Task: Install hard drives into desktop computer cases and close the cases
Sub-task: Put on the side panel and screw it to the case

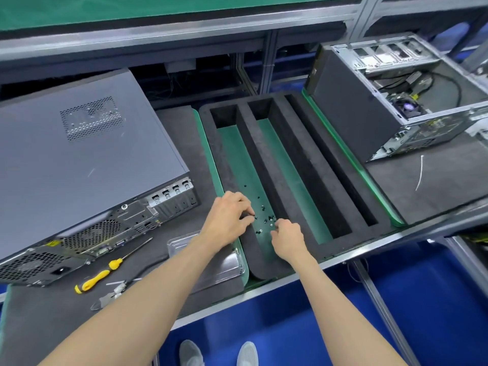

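- Table (435, 186): a dark-matted work surface that carries every item below; the foam tray at its middle serves as the landmark.
- Closed case (79, 159): a grey desktop computer case lying flat to the left of the foam tray, lid on, its rear ports turned toward the person.
- Open case (412, 101): a second case to the right of the foam tray, side panel off, cables and a fan visible inside. No hard drive can be made out with certainty in either case.
- Foam tray (266, 165): black foam with three long slots running away from the person; the slot floors show green.
- Screwdriver (105, 270): yellow-handled, lying left of the foam tray in front of the closed case, well apart from both hands.
- Left hand (229, 220): resting on the tray's left edge, its fingers (247, 216) curled together and pinching what appears to be one small screw.
- Right hand (287, 239): reaching into the near end of the leftmost slot, fingertips bent down among the screws; whether they grip one cannot be told.
- Screws (266, 217): small dark fasteners scattered on the floor of the leftmost slot, at its near end, lying directly between the two hands and just beyond the fingertips. Both hands are about equally near; the scatter follows the slot's long axis, so further picking would likely proceed along it.
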A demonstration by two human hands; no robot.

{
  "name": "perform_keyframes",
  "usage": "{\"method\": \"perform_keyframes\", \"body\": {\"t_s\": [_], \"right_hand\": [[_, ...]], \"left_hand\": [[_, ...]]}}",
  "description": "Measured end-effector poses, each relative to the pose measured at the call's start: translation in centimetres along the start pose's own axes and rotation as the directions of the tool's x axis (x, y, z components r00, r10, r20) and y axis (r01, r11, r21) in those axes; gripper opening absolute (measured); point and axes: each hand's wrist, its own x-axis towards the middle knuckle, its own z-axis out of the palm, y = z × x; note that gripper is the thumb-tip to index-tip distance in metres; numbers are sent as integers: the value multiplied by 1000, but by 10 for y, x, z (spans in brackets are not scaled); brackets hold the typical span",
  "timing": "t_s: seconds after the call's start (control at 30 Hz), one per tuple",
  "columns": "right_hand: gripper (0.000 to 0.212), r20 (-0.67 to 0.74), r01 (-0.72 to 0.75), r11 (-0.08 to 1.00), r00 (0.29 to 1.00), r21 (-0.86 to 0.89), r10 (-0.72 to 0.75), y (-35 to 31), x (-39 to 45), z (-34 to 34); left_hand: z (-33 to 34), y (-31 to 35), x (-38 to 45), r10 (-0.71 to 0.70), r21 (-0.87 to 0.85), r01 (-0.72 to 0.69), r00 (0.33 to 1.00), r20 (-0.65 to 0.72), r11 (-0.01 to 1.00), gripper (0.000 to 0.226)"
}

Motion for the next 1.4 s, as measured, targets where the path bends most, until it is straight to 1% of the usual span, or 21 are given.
{"method": "perform_keyframes", "body": {"t_s": [0.1,0.13,0.2,0.27,0.4,0.47,0.53,0.67,0.73,0.83,1.0,1.17,1.27,1.33,1.4], "right_hand": [[10,24,19,994,1000,-109,-16,-9,12,6],[12,13,30,987,1000,-157,-28,-12,15,8],[24,-28,52,965,998,-255,-61,-18,21,12],[27,-60,72,942,993,-328,-97,-21,26,16],[25,-63,88,904,990,-419,-126,-26,39,23],[26,-67,96,901,988,-423,-137,-28,42,23],[26,-50,105,918,990,-382,-134,-27,42,24],[10,-32,177,956,981,-235,-190,-17,45,22],[12,-30,205,953,976,-225,-217,-13,46,22],[19,-8,234,936,970,-264,-245,-12,48,23],[20,33,258,910,965,-325,-262,-12,49,26],[12,78,284,880,958,-382,-275,-14,48,26],[12,86,292,872,956,-393,-282,-15,47,27],[14,95,315,845,948,-431,-304,-15,45,26],[20,133,356,797,933,-489,-335,-15,44,27]], "left_hand": [[2,-13,17,-11,32,7,992,129,999,17],[3,-17,21,-14,0,14,985,172,1000,19],[4,-25,27,-14,-109,39,974,224,993,20],[5,-30,30,-8,-181,51,973,231,982,19],[8,-36,34,-18,-226,71,974,226,972,19],[8,-37,36,-25,-235,81,973,231,969,20],[8,-38,36,-27,-238,84,972,233,968,21],[8,-38,36,-23,-234,81,970,242,969,21],[9,-38,35,-29,-245,90,970,243,965,20],[9,-38,35,-33,-255,96,970,242,962,20],[7,-38,35,-34,-256,97,970,241,962,20],[8,-39,35,-30,-255,93,970,242,963,19],[9,-39,35,-30,-249,91,971,238,964,19],[9,-40,35,-29,-240,87,972,235,967,19],[10,-40,35,-30,-235,85,973,229,968,19]]}}
